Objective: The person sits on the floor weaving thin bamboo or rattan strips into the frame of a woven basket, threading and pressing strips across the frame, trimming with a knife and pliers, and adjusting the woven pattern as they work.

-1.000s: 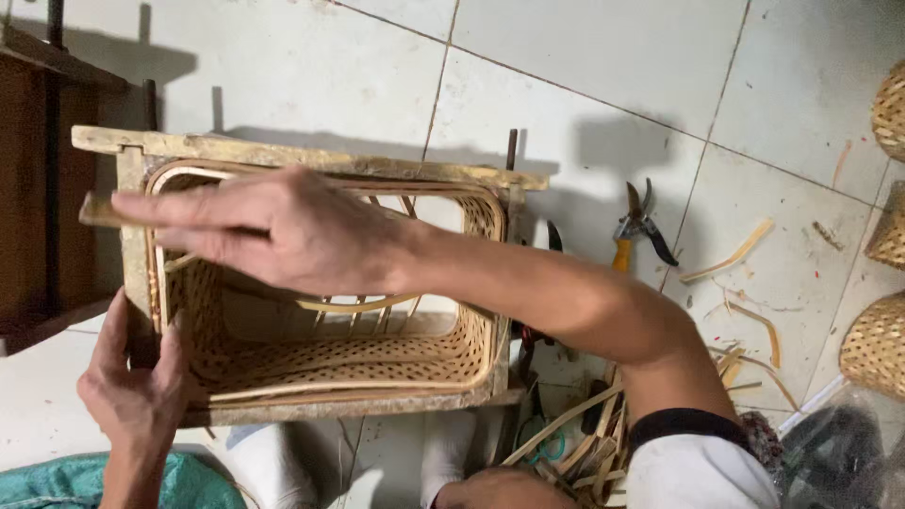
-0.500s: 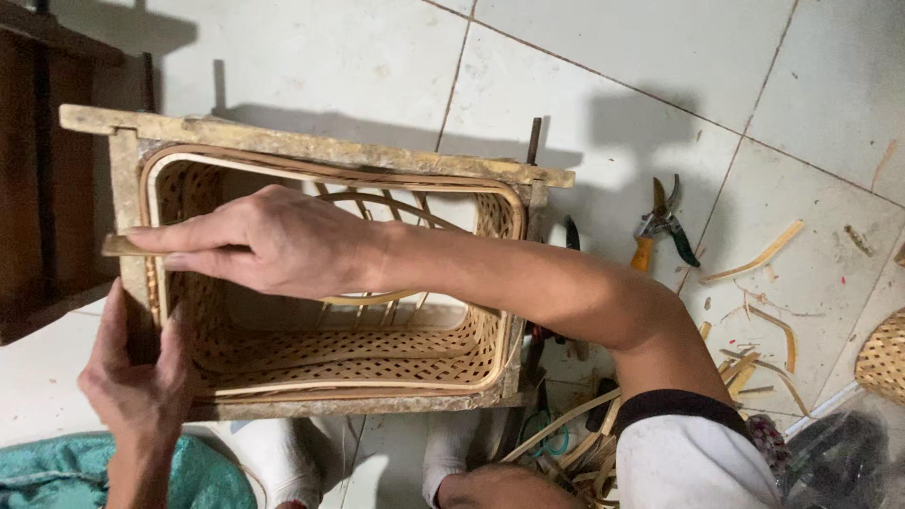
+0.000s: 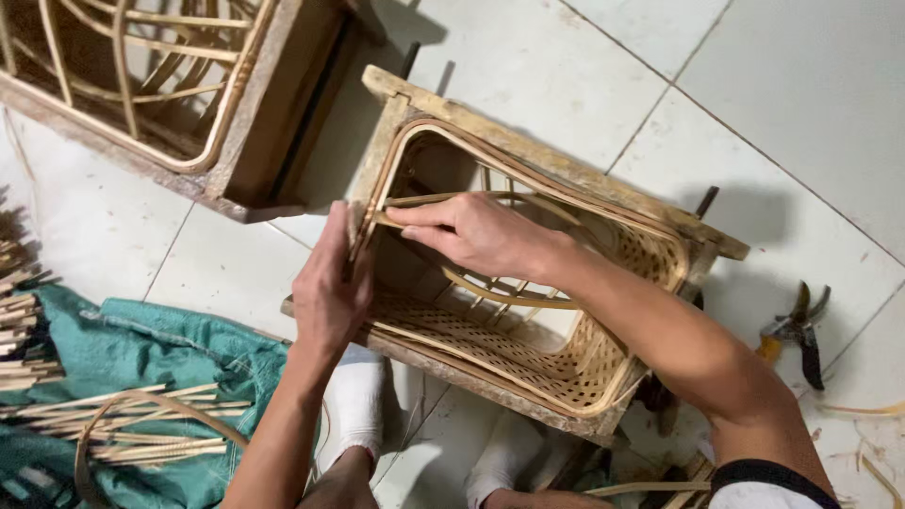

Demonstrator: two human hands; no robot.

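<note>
A rectangular wooden frame [image 3: 603, 179] lies on the tiled floor with a partly woven rattan basket [image 3: 566, 363] set inside it. My left hand [image 3: 330, 287] presses against the frame's near-left end, fingers wrapped on its edge. My right hand [image 3: 471, 231] reaches across the opening and pinches a thin rattan strip [image 3: 514, 297] at the basket's left rim. The strip curves down across the open inside of the basket.
A second wooden frame with rattan ribs [image 3: 141, 85] stands at the top left. A green cloth [image 3: 141, 377] with rattan strips [image 3: 132, 419] lies at the lower left. Cutting pliers [image 3: 797, 330] rest on the tiles at the right. My feet in white socks [image 3: 353, 405] are under the frame.
The view has swung, so the frame now sits tilted and a second frame shows at top left. My right hand has drawn back toward the left rim; my left hand has moved up onto the frame's end.
</note>
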